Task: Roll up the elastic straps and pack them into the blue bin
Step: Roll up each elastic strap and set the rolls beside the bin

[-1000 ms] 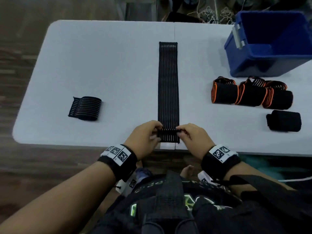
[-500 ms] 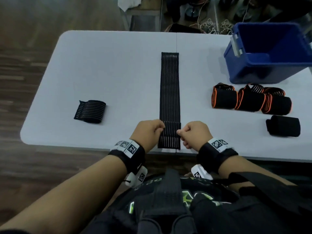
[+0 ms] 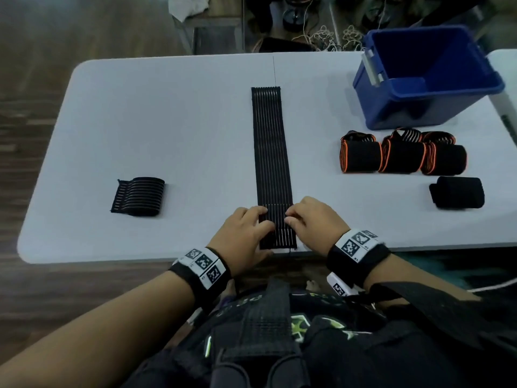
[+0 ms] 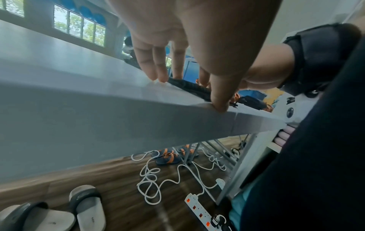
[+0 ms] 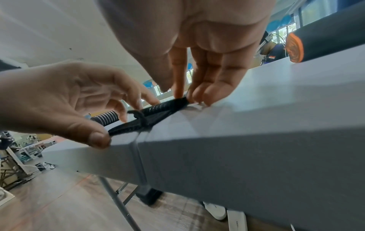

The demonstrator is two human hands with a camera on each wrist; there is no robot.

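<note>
Black strap (image 3: 270, 152): ribbed elastic, laid flat down the middle of the table (image 3: 173, 113), running from the near edge toward the far edge; near end folded back over itself into a short flap, no roll visible.
Left hand (image 3: 242, 237): at the near edge on the strap's left side; fingers (image 4: 156, 68) nearly straight, tips pressing down on the folded end; thumb tip on the table edge beside the strap; not closed round anything.
Right hand (image 3: 312, 222): on the strap's right side; fingers (image 5: 209, 87) bent down, tips bunched on the strap's edge; whether they pinch it or only press, cannot tell.
Blue bin (image 3: 425, 79): far right corner of the table, open top; nothing seen inside from the head view.
Orange-edged rolls (image 3: 402, 155): three black rolled straps side by side, touching, just in front of the bin.
Plain black roll (image 3: 457, 196): near the right edge, just nearer than the orange-edged ones, apart from them.
Ribbed roll (image 3: 139, 196): left part of the table, loose tail sticking out on its left side, well apart from the hands.
Floor: wood; white cable (image 4: 158, 176), power strip (image 4: 199, 209) and sandals (image 4: 87, 207) under the table.
</note>
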